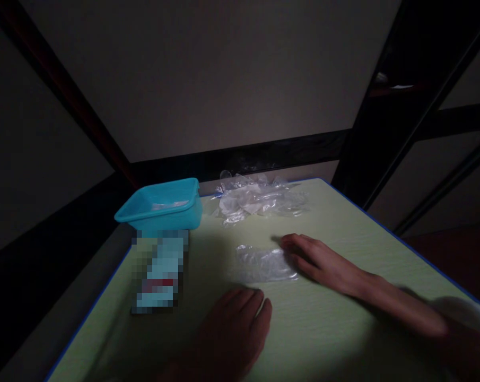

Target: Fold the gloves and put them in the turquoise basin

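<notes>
My right hand lies flat on the pale green table, fingers stretched out, its fingertips resting on the right edge of a clear plastic glove or bag. My left hand rests flat on the table just below that plastic piece, fingers together and extended, holding nothing. A heap of more clear plastic pieces lies at the far edge of the table.
A turquoise plastic tub stands at the back left. In front of it lies a blurred-out flat item. The table has a blue rim. Dark frame bars rise behind and to the right. The room is dim.
</notes>
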`<state>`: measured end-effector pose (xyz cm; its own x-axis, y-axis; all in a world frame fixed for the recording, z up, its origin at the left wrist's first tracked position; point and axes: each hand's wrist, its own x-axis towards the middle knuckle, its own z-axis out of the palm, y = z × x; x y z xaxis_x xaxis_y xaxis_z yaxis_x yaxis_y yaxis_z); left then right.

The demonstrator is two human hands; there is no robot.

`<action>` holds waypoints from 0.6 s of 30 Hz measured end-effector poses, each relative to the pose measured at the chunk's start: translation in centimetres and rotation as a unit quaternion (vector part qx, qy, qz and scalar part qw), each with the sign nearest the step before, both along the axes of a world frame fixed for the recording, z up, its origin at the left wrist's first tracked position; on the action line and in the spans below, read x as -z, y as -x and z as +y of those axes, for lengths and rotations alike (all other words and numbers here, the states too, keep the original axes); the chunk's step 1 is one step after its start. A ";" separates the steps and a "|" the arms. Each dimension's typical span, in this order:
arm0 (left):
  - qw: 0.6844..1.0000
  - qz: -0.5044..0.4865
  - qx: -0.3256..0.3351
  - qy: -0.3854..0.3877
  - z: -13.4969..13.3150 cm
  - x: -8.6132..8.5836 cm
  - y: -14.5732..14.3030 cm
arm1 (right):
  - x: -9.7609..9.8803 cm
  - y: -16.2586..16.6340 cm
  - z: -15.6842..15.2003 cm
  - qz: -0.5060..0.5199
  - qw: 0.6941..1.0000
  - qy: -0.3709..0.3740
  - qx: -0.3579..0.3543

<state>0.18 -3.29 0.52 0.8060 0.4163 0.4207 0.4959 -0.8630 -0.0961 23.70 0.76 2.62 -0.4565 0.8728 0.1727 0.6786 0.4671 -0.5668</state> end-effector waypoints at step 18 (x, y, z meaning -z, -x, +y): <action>0.993 -0.098 0.010 0.066 2.2 -0.1 1.1 | -0.9 0.9 -1.4 0.040 0.992 0.109 -0.052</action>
<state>-0.88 -1.09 0.61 0.7226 0.4626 0.5136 0.4759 -0.8719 0.1156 22.81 -0.65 3.53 -0.5384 0.8424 0.0238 0.5824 0.3923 -0.7120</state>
